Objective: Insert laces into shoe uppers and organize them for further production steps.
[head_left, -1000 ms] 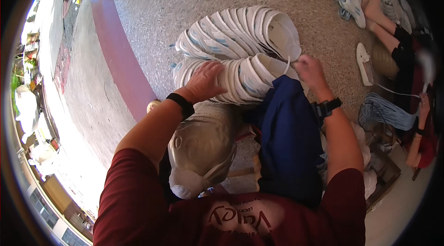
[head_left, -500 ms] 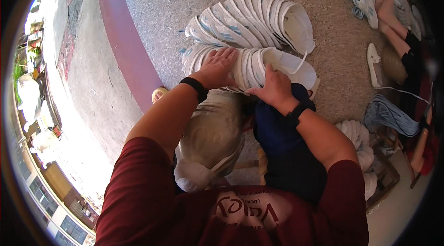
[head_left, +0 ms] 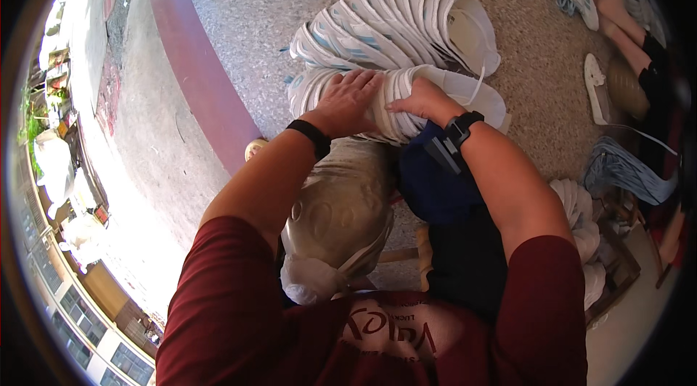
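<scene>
Two long rows of white shoe uppers, nested one into another, lie side by side on the speckled floor. The nearer row [head_left: 388, 121] is under both my hands; the farther row [head_left: 399, 26], with light blue trim, lies just beyond it. My left hand [head_left: 350, 101] rests over the top of the nearer row, fingers stretched out flat. My right hand [head_left: 430, 103] grips the row close to its right end, thumb pointing left; its fingertips are partly hidden. A white lace [head_left: 479, 81] stands up between the rows at their right ends.
A bulging plastic-covered bundle [head_left: 337, 204] sits by my legs. At right are another person's bare limbs [head_left: 621, 23], a single white shoe upper [head_left: 595, 88], light blue laces [head_left: 628, 172] and a white pile [head_left: 577, 215] near a wooden frame [head_left: 617, 270].
My right hand has turned and moved up a little, from the row's near side onto its upper side near the right end. My left hand stays on the row.
</scene>
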Demonstrator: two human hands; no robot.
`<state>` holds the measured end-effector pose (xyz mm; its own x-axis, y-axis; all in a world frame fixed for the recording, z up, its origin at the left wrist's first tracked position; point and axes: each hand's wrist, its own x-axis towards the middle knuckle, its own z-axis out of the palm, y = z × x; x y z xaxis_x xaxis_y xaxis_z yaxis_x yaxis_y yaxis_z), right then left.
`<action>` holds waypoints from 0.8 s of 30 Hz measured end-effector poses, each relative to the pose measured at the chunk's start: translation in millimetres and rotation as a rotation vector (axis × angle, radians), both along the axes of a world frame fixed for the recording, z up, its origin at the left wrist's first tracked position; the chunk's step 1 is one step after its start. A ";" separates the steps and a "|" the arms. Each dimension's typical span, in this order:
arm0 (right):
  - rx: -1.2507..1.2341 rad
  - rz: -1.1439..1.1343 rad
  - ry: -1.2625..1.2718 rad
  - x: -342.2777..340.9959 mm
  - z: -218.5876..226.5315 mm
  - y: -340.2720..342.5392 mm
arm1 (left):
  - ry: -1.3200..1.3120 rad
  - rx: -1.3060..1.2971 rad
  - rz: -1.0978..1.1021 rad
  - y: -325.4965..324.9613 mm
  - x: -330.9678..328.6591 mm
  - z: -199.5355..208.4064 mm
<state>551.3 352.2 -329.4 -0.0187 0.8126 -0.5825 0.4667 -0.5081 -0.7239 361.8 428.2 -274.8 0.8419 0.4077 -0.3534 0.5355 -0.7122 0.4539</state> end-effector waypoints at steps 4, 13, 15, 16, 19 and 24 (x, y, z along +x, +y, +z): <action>0.040 -0.008 0.013 15.9 26.6 -12.7 | -0.053 -0.038 0.031 -1.1 -12.6 3.2; 0.110 -0.343 0.296 88.1 165.1 -90.1 | -0.009 0.006 0.024 0.5 -6.4 44.6; 0.105 -0.404 0.295 83.9 192.9 -101.3 | -0.140 -0.581 0.212 2.7 11.7 78.1; 0.237 -0.405 0.291 75.9 202.4 -103.6 | -0.285 -0.864 0.271 -3.5 17.7 97.6; 0.466 -0.493 0.285 50.2 222.3 -106.6 | -0.616 -1.119 0.367 -37.6 42.0 159.9; 0.709 -0.399 0.210 13.6 278.3 -108.0 | -0.810 -0.817 0.524 -58.4 17.1 214.4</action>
<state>564.8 244.2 -51.1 0.2968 0.9535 0.0521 0.1681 0.0015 -0.9858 379.0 369.9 -60.4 0.7385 0.6637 -0.1187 0.0311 0.1424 0.9893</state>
